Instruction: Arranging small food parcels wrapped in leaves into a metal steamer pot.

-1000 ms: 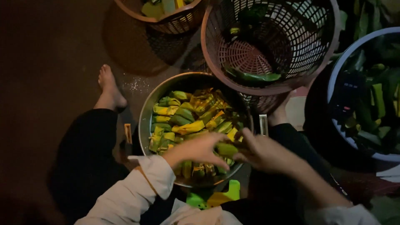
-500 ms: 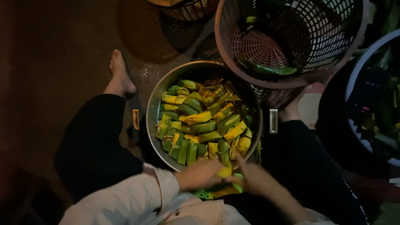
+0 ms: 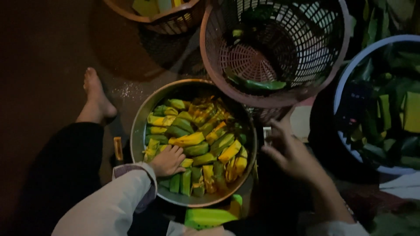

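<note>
Over the round metal basin [image 3: 139, 131], between the seated person's legs, the left hand [image 3: 168, 161] was laid palm-down on the packed leaf-wrapped parcels [image 3: 197, 144], fingers spread and relaxed, nothing gripped. Half a second before, both hands were bunched together at the near rim around one parcel; that parcel was no longer held, so it was judged to have been set into the near row. The right hand [image 3: 291, 153] had been moved off the basin to its right side, fingers loosely open and empty, pointed up toward the pink slotted basket [image 3: 332, 57]. A few green leaves [image 3: 258, 84] were seen lying at the bottom of that basket. The basin looked nearly filled, with parcels lined in tight yellow-green rows. A bare foot [image 3: 97, 98] was rested on the dark floor left of the basin. A blue-rimmed tub [image 3: 350, 74] holding more leaves sat at far right, too dim for detail. A bright green object [image 3: 210, 216] lay just under the near rim; its kind could not be told.
</note>
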